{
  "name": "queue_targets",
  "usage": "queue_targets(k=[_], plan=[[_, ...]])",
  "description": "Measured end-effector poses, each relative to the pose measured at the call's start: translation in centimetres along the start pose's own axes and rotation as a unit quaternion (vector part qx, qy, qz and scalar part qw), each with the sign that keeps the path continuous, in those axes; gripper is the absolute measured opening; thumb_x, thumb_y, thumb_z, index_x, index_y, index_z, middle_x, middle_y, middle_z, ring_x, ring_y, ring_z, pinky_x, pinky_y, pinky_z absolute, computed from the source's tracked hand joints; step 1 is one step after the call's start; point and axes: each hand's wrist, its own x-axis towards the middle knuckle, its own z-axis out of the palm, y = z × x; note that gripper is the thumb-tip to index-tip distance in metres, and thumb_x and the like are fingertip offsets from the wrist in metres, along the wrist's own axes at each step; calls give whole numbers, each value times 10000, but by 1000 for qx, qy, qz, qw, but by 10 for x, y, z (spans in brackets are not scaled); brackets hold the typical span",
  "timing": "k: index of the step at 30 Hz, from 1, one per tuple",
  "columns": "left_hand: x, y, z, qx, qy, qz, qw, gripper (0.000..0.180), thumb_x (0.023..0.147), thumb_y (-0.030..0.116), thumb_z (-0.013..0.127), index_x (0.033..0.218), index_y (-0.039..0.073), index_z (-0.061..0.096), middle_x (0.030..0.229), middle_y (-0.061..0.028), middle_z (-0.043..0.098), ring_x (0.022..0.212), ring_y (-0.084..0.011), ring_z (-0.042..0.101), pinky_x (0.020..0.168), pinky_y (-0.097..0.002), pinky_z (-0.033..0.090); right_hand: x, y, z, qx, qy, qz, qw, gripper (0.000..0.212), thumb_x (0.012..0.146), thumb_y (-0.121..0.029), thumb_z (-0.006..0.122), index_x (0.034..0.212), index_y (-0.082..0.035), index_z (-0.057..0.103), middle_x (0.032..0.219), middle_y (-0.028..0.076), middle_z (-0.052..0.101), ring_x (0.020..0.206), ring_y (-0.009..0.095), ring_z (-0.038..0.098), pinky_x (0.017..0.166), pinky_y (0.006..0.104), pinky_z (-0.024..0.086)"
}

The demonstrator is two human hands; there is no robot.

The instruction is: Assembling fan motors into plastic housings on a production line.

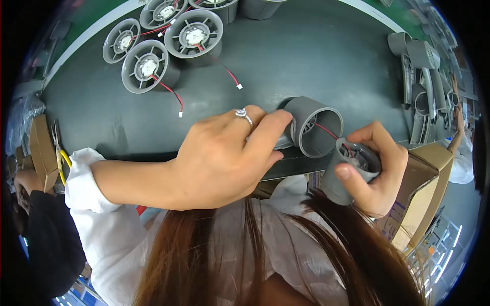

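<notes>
The large grey cylindrical housing (321, 140) lies on its side at the near edge of the bench (306, 56), between the two hands, its open mouth turned toward the right one; the left hand (219, 158), ringed, sits just left of the housing, fingers drawn narrow with the index fingertip against its closed end; whether it grips or merely steadies cannot be told.

The right hand (377, 168), just right of and nearer the wearer than the housing, holds a smaller grey cup (337, 183) between thumb and fingers, mouth tilted up; a thin red wire (325, 129) runs from inside the housing into this cup.

Beyond the housing, to its left, stands a cluster of flared grey spoked housings (194, 35), some trailing red-and-black leads with white connectors (239, 86); well to its right lie grey tubular parts (422, 55); nearer the wearer on that side is a cardboard box (423, 188).
</notes>
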Motion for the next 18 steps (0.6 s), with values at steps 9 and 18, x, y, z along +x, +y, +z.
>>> queue_targets(k=[9, 18], plan=[[-3, -4, 5, 4, 29, 25, 999, 424, 663, 105, 741, 1042, 12, 575, 881, -115, 591, 607, -228, 568, 520, -317, 465, 3, -9, -4, -17, -56, -45, 997, 456, 571, -326, 829, 730, 7, 561, 590, 87, 591, 481, 181, 577, 485, 243, 428], [-4, -9, 10, -15, 37, 43, 998, 386, 663, 124, 747, 1004, 19, 602, 870, -108, 576, 592, -218, 556, 520, -317, 460, 17, -10, -2, 21, -119, 14, 993, 399, 612, -320, 809, 735, -21, 575, 580, 71, 584, 453, 194, 538, 471, 268, 399]])
